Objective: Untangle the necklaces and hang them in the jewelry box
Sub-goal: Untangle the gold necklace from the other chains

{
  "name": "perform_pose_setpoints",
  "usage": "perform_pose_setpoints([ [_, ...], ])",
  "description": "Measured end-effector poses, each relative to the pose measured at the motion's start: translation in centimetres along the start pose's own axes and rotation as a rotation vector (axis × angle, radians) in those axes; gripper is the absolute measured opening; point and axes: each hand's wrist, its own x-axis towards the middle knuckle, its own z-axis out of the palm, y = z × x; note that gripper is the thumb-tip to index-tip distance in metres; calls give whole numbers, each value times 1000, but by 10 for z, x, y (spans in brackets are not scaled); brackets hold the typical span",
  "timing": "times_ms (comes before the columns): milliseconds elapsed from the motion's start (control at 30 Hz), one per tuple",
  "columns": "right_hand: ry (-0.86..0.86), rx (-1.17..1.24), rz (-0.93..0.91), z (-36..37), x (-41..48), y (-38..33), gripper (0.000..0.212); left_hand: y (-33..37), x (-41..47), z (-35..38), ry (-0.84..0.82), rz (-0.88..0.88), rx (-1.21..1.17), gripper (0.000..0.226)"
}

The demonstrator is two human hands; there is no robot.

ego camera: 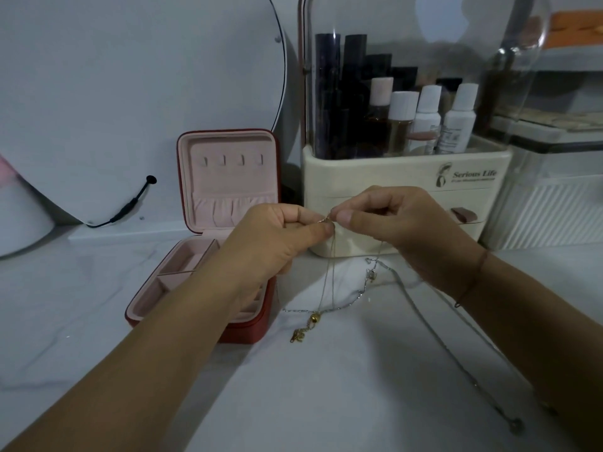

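Note:
A red jewelry box [257,334] with pink lining stands open at the left, its lid upright with several small hooks [231,160] in a row. My left hand [280,236] and my right hand [391,220] meet above the table, each pinching the top of a thin gold necklace [328,282]. Its chain hangs down to a gold bead and a small charm [298,336] on the table. A silver chain [346,303] lies across the table under it. A longer silver necklace [434,334] runs toward the lower right.
A cream cosmetics organizer [408,177] with a clear dome and bottles stands right behind my hands. A round mirror [130,102] with a black cable leans at the back left. A ribbed white container [548,216] sits at the right. The white marble-pattern tabletop [326,402] extends toward me.

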Motion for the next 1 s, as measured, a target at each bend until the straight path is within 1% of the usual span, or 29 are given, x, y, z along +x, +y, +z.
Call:
perform_pose_setpoints([
  [100,22,-35,-13,3,1,4,6,-1,-2,6,25,88,-4,17],
  [233,30,-64,-9,2,2,5,5,-3,-3,10,36,180,61,22],
  [267,30,-70,-13,1,2,6,5,-3,-2,10,42,184,73,22],
  [367,42,-126,-46,1,3,7,5,-4,-2,11,68,185,103,8],
  [433,46,-160,-65,2,3,7,5,-4,-2,11,79,178,113,4],
  [700,30,-257,-89,3,5,9,17,-6,0,7,28,144,75,11],
  [800,10,-299,-65,2,5,7,16,-4,-1,6,42,116,45,9],
  [867,-61,-248,5,2,4,6,14,-3,-1,7,35,95,34,6],
  [933,-113,-129,75,1,3,8,17,-2,-3,7,28,73,10,9],
  [1000,-96,-34,99,-1,4,10,18,-1,-3,5,26,27,-25,8],
])
